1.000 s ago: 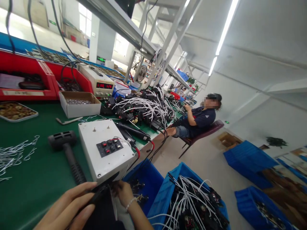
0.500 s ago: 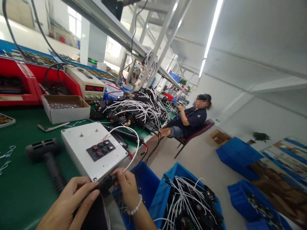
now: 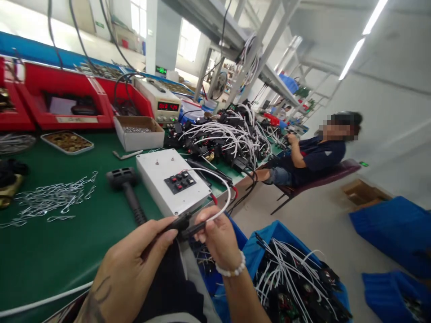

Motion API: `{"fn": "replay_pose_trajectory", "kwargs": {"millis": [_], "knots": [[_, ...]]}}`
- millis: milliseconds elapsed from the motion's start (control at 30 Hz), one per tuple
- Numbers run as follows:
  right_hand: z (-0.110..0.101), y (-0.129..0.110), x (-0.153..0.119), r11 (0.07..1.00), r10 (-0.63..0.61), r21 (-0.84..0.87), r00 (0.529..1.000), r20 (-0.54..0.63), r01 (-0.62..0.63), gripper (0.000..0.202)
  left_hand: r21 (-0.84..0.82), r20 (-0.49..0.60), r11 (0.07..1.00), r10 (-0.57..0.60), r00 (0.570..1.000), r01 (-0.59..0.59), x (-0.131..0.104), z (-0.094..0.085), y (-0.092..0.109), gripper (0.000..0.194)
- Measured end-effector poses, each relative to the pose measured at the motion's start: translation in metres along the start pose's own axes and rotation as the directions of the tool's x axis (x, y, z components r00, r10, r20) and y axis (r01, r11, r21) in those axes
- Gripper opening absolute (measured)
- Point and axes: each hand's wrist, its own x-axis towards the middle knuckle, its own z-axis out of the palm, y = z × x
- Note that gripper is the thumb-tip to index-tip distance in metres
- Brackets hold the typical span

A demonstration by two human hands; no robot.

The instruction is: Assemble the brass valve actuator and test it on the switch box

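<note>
My left hand pinches a slim black part between thumb and fingers; its exact kind is unclear. Close beside it, my right hand grips the black sleeved end of a white cable. The two black pieces look to be touching or nearly so. From there the cable arches up to a light-grey box with a black panel of terminals or switches. Both hands are just in front of the box's near corner.
A black hammer-shaped tool lies left of the box, near loose wire clips. Behind are a carton of small metal parts, a power supply and heaped white-cabled assemblies. A blue crate stands right; a co-worker sits beyond.
The view has swung left, so the bench appears farther right. My right hand has turned, and the black cable end now shows clearly beside the part in my left hand.
</note>
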Motion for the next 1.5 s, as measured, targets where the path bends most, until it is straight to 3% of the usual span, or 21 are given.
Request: {"fn": "replay_pose_trajectory", "kwargs": {"millis": [133, 333, 600, 867, 1033, 1233, 1367, 1500], "knots": [[0.014, -0.022, -0.003, 0.99, -0.067, 0.132, 0.996, 0.066, 0.058, 0.026, 0.064, -0.016, 0.998, 0.027, 0.999, -0.026, -0.004, -0.012, 0.015, 0.022], [0.027, -0.034, -0.002, 0.967, -0.107, 0.245, 0.982, 0.156, 0.066, 0.015, 0.048, -0.061, 0.998, 0.051, 0.997, -0.048, -0.014, -0.018, 0.016, 0.015], [0.035, -0.037, -0.004, 0.992, -0.129, 0.011, 0.992, -0.004, 0.129, 0.02, 0.075, -0.065, 0.99, 0.124, 0.99, -0.119, -0.019, -0.021, 0.009, 0.016], [0.036, -0.038, -0.001, 0.987, -0.162, 0.002, 0.986, 0.046, 0.162, 0.015, 0.119, 0.053, 0.992, 0.031, 0.998, -0.037, -0.02, -0.024, 0.01, 0.021], [0.03, -0.039, 0.002, 0.987, -0.138, -0.076, 0.987, 0.077, 0.144, 0.022, 0.004, 0.077, 1.0, 0.0, 0.997, 0.0, -0.016, -0.028, 0.012, 0.021], [0.024, -0.045, 0.003, 0.964, -0.134, -0.212, 0.982, 0.132, 0.159, 0.019, -0.04, 0.194, 0.992, -0.113, 0.975, 0.122, -0.013, -0.031, 0.012, 0.032], [0.024, -0.047, 0.003, 0.957, -0.115, -0.252, 0.985, 0.128, 0.144, 0.017, 0.015, 0.099, 0.999, -0.044, 0.994, 0.042, -0.011, -0.028, 0.013, 0.034], [0.028, -0.044, 0.002, 0.974, -0.063, -0.213, 0.993, 0.099, 0.083, 0.016, 0.188, 0.006, 0.98, 0.068, 0.998, -0.068, -0.013, -0.024, 0.014, 0.034]]}}
